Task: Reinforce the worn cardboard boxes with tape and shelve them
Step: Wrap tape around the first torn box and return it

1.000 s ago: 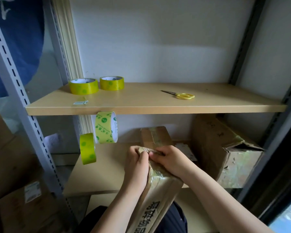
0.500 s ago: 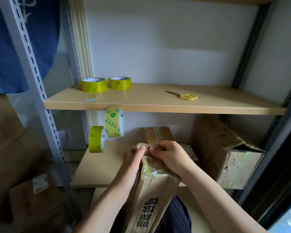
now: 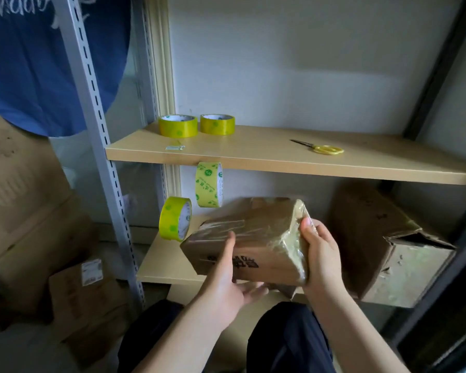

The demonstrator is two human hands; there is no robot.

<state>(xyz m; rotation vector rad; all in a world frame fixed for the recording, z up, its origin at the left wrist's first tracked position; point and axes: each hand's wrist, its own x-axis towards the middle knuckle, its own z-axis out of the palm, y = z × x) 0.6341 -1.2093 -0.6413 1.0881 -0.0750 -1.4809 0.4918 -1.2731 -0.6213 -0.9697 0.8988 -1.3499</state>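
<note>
Across the frame's middle, a rack [image 3: 102,146] with two wooden shelves: upper shelf [image 3: 253,154] at centre, lower shelf [image 3: 162,262] beneath it

At lower right, on the lower shelf, a big worn box [image 3: 382,243], its near end torn open and skinned with tape

At lower centre, held lengthwise over the lower shelf's front edge, the box [image 3: 253,238] in hand: long, narrow, glossy tape over its top and right end, dark print along the near side

Right hand [image 3: 320,254] clamped on the taped right end, thumb over the upper edge, fingers hidden behind. Left hand [image 3: 226,286] under the near bottom edge, palm up, fingers spread and fairly straight beneath, thumb up against the printed side: supporting, not clutching

Probably light, judging by the easy hold; card looks soft and creased, so likely to buckle if squeezed mid-panel. Taped faces likely slick. Best taken at both ends or from below, near the corners, where card is stiffest

Two tape rolls [image 3: 178,126] side by side at the upper shelf's left; two more, hanging rolls [image 3: 209,184], dangling under that shelf's front edge, just left of the box

Scissors [image 3: 326,148], yellow-handled, at the upper shelf's centre right
</note>
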